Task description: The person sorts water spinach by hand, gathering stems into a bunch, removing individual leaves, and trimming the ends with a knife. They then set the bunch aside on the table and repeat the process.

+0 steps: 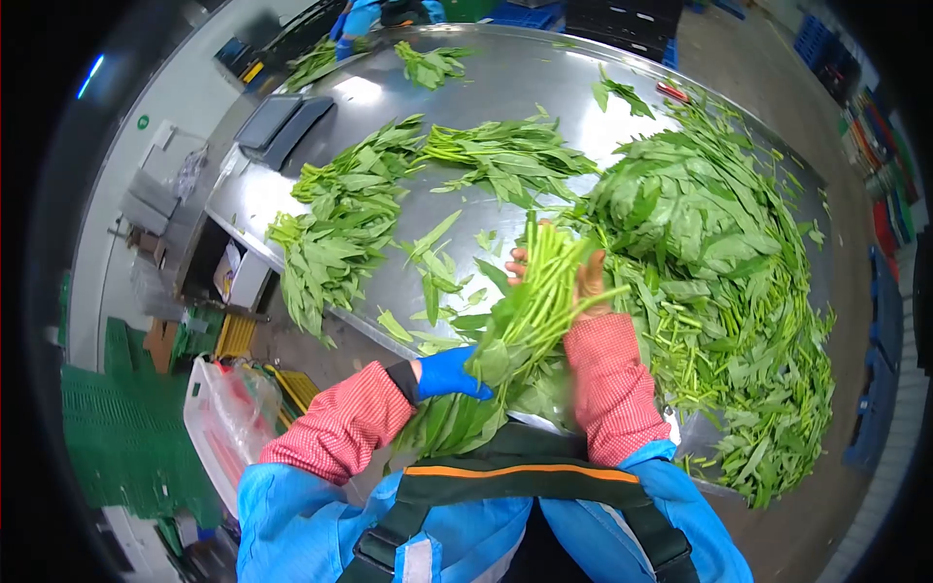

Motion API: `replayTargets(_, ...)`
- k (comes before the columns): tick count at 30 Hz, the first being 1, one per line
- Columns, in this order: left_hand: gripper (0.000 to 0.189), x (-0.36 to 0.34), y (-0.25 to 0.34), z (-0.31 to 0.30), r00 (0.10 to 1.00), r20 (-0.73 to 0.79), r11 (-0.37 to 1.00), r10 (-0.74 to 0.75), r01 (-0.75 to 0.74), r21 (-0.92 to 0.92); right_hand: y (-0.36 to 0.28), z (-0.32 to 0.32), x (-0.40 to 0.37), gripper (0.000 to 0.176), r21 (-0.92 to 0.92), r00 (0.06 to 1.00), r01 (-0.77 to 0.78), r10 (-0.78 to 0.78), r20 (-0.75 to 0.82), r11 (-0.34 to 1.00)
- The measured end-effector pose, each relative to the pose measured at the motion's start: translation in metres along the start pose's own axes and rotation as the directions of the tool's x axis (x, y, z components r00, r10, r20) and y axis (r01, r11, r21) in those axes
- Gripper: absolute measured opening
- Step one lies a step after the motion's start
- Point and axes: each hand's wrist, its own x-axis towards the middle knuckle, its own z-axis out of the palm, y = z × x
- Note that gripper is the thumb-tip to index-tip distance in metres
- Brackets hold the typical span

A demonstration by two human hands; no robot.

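Observation:
A bunch of water spinach [539,291] is held between my two hands, stems up and away from me, leaves down toward my body. My left hand [449,373], in a blue glove, grips the leafy part from the left. My bare right hand [590,280] cups the stems; its fingertips show on their left side, while the rest of the fingers are hidden behind them. Close to my right hand lies a large heap of loose water spinach [690,204]. Scattered leaves [432,267] lie on the metal table just beyond my left hand.
The metal table [466,209] carries sorted bunches [340,228] at left and another bunch [510,155] in the middle. A grey scale-like device [282,126] sits on the left edge. A red-handled tool [672,92] lies at the back right. Another person's gloved hand [342,47] works at the far end.

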Motion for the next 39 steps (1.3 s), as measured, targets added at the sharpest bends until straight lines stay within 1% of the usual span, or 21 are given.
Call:
replayTargets(2, 0.068, 0.001, 0.004, -0.005, 0.999, 0.019, 0.999, 0.043, -0.044, 0.014, -0.001, -0.002, 0.006, 0.110, 0.081, 1.000, 0.006, -0.005, -0.012, 0.997)
replayTargets(3, 0.065, -0.004, 0.007, -0.004, 0.998, -0.004, 0.965, -0.069, 0.065, -0.253, -0.002, -0.001, 0.007, 0.110, 0.156, 0.999, -0.033, 0.034, -0.008, 0.987)
replayTargets(6, 0.062, -0.014, -0.001, -0.008, 0.992, -0.052, 0.883, -0.118, 0.080, -0.463, 0.006, -0.024, 0.017, 0.114, 0.298, 0.977, 0.100, -0.038, -0.209, 0.949)
replayTargets(7, 0.059, -0.023, 0.007, -0.001, 0.976, -0.152, 0.851, -0.154, 0.052, -0.523, 0.010, -0.018, 0.021, 0.112, 0.251, 0.983, 0.067, -0.021, -0.184, 0.966)
replayTargets(9, 0.055, -0.018, -0.016, -0.008, 0.984, -0.137, 0.878, -0.111, 0.033, -0.477, 0.015, 0.000, 0.025, 0.109, 0.155, 0.991, 0.010, 0.011, -0.135, 0.988)
replayTargets(10, 0.054, -0.018, -0.023, -0.011, 0.986, -0.139, 0.893, -0.091, 0.020, -0.450, 0.018, 0.003, 0.027, 0.109, 0.042, 0.981, -0.005, 0.013, -0.191, 0.999)
replayTargets(12, 0.052, -0.025, -0.026, -0.002, 0.964, -0.265, 0.963, -0.022, -0.050, -0.263, 0.027, 0.005, 0.044, 0.110, -0.154, 0.970, -0.080, 0.041, -0.241, 0.985)
replayTargets(13, 0.052, -0.019, -0.032, -0.004, 0.970, -0.238, 0.945, -0.053, -0.029, -0.326, 0.027, -0.002, 0.047, 0.103, -0.261, 0.980, -0.105, 0.055, -0.192, 0.960)
replayTargets(14, 0.058, -0.039, 0.003, 0.008, 0.918, -0.373, 0.973, -0.136, 0.052, -0.227, 0.027, 0.020, 0.052, 0.100, -0.291, 0.979, -0.193, 0.166, -0.116, 0.937)
replayTargets(15, 0.060, -0.031, -0.010, 0.003, 0.900, -0.431, 0.996, -0.065, 0.033, -0.081, 0.023, 0.005, 0.061, 0.098, -0.326, 0.975, -0.222, 0.218, -0.049, 0.919)
replayTargets(16, 0.062, -0.022, -0.020, 0.001, 0.880, -0.476, 0.991, 0.002, 0.062, 0.119, 0.022, 0.015, 0.068, 0.095, -0.359, 0.947, -0.302, 0.321, -0.007, 0.883)
replayTargets(17, 0.065, -0.015, -0.024, 0.000, 0.866, -0.498, 0.957, 0.042, 0.108, 0.269, 0.021, 0.004, 0.074, 0.100, -0.303, 0.936, -0.349, 0.344, -0.072, 0.887)
replayTargets(18, 0.068, -0.008, -0.027, 0.000, 0.852, -0.522, 0.933, 0.049, 0.148, 0.329, 0.021, -0.001, 0.079, 0.102, -0.339, 0.938, -0.347, 0.331, -0.108, 0.874)
replayTargets(19, 0.074, 0.002, -0.033, -0.005, 0.887, -0.458, 0.938, 0.060, 0.107, 0.331, 0.025, 0.003, 0.088, 0.086, -0.279, 0.926, -0.351, 0.376, 0.040, 0.894)
replayTargets(22, 0.086, -0.015, -0.018, 0.002, 0.923, -0.385, 0.957, 0.018, 0.096, 0.275, 0.046, 0.023, 0.103, 0.081, -0.369, 0.910, -0.380, 0.415, 0.016, 0.848)
replayTargets(25, 0.075, 0.100, -0.100, -0.044, 0.940, -0.295, 0.923, 0.169, -0.046, 0.382, 0.067, 0.041, 0.111, 0.076, -0.456, 0.908, -0.374, 0.418, -0.003, 0.808)
replayTargets(28, 0.083, 0.097, -0.113, -0.048, 0.924, -0.346, 0.967, 0.161, -0.077, 0.244, 0.078, 0.053, 0.115, 0.070, -0.528, 0.912, -0.348, 0.409, -0.001, 0.775)
replayTargets(29, 0.084, 0.121, -0.132, -0.056, 0.874, -0.457, 0.958, 0.166, -0.034, 0.284, 0.082, 0.058, 0.116, 0.069, -0.549, 0.915, -0.335, 0.404, 0.006, 0.766)
replayTargets(31, 0.085, 0.107, -0.116, -0.049, 0.879, -0.447, 0.963, 0.168, -0.048, 0.266, 0.088, 0.067, 0.120, 0.065, -0.591, 0.919, -0.308, 0.393, 0.017, 0.745)
replayTargets(35, 0.087, 0.101, -0.099, -0.045, 0.851, -0.485, 0.955, 0.202, -0.061, 0.290, 0.090, 0.084, 0.122, 0.059, -0.689, 0.941, -0.228, 0.337, 0.025, 0.688)
replayTargets(39, 0.089, 0.089, -0.085, -0.043, 0.809, -0.533, 0.941, 0.247, -0.071, 0.330, 0.083, 0.102, 0.120, 0.052, -0.789, 0.979, -0.097, 0.200, 0.033, 0.606)
